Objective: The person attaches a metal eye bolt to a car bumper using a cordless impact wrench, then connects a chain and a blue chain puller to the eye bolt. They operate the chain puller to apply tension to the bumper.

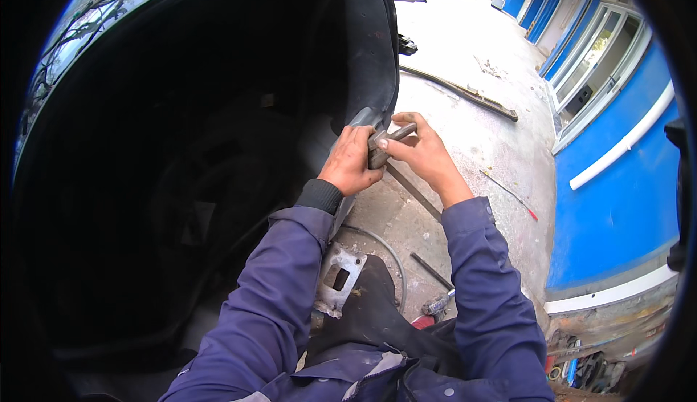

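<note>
At the lower rim of a black curved vehicle panel (pixel 379 39), both my hands meet around a dull metal tool (pixel 377 153), perhaps a clamp, with a short round bar. My left hand (pixel 347 161) is closed on it and on the grey edge strip (pixel 363 117) of the panel; its fingertips are partly hidden. My right hand (pixel 425 155) grips the tool with thumb and fingers, just right of my left. A long flat bar (pixel 414 191) slants down from beneath my hands. A grey metal plate with an oblong opening (pixel 348 271) is by my legs.
The dark hollow of the panel fills the left. On the concrete lie a long rail (pixel 465 95), a red-handled rod (pixel 508 193), a hose (pixel 392 257) and a hammer-like tool (pixel 435 306). A blue wall (pixel 602 228) with windows runs along the right, with assorted tools (pixel 588 366) at its foot.
</note>
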Demonstrator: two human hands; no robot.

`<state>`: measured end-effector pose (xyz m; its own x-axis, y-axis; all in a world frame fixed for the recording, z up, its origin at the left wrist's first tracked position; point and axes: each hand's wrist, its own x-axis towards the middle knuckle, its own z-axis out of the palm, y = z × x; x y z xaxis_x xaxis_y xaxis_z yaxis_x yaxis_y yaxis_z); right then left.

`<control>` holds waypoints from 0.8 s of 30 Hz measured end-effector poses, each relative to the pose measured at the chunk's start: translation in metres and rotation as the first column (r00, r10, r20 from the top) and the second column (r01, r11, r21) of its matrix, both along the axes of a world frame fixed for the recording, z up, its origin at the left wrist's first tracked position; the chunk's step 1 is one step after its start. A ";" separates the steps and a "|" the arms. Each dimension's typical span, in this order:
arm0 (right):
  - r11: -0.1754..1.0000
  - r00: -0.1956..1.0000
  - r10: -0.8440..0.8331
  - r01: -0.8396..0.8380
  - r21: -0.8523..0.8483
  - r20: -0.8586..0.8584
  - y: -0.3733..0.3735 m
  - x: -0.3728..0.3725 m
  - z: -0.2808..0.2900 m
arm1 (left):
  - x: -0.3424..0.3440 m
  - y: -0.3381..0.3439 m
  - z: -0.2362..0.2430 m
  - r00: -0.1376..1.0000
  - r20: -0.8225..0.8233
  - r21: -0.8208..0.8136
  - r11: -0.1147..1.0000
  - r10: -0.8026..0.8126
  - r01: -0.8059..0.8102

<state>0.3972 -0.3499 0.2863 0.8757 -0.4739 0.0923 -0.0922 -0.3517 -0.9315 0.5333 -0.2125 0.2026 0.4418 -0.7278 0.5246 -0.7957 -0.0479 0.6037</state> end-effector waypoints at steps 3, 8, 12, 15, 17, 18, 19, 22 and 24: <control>0.972 0.982 0.148 -0.166 0.167 0.118 -0.005 -0.004 -0.007 | -0.001 0.001 0.004 0.999 -0.042 -0.028 0.999 -0.017 0.016; 0.968 0.968 0.241 -0.245 0.049 0.071 -0.016 0.004 -0.019 | 0.003 0.003 0.021 0.940 -0.256 -0.058 0.974 -0.227 0.220; 0.971 0.978 0.207 -0.206 0.121 0.004 -0.020 0.014 -0.023 | 0.003 0.005 0.028 0.846 -0.460 -0.061 0.960 -0.270 0.274; 0.994 0.992 0.097 -0.100 0.033 0.083 -0.013 0.018 -0.028 | 0.009 0.004 0.029 0.804 -0.522 -0.059 0.952 -0.285 0.300; 0.997 0.995 0.037 -0.030 -0.072 0.096 -0.008 0.020 -0.032 | 0.013 0.004 0.028 0.786 -0.531 -0.090 0.944 -0.316 0.319; 0.994 0.993 0.005 0.008 -0.109 0.117 -0.005 0.021 -0.033 | 0.015 0.005 0.027 0.794 -0.526 -0.085 0.947 -0.307 0.310; 0.989 0.992 -0.033 0.049 -0.136 0.124 -0.003 0.023 -0.035 | 0.017 0.004 0.025 0.741 -0.567 -0.180 0.932 -0.360 0.315; 0.955 0.977 -0.151 0.183 -0.233 0.148 0.007 0.027 -0.038 | 0.024 0.004 0.022 0.664 -0.608 -0.283 0.900 -0.436 0.332; 0.944 0.970 -0.198 0.228 -0.240 0.142 0.013 0.028 -0.039 | 0.028 0.005 0.019 0.659 -0.596 -0.283 0.888 -0.459 0.363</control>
<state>0.4250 -0.3367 0.2474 0.7335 -0.5960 0.3267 -0.0890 -0.5609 -0.8231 0.5612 -0.2078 0.2214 0.3729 -0.8646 0.3367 -0.1437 0.3047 0.9416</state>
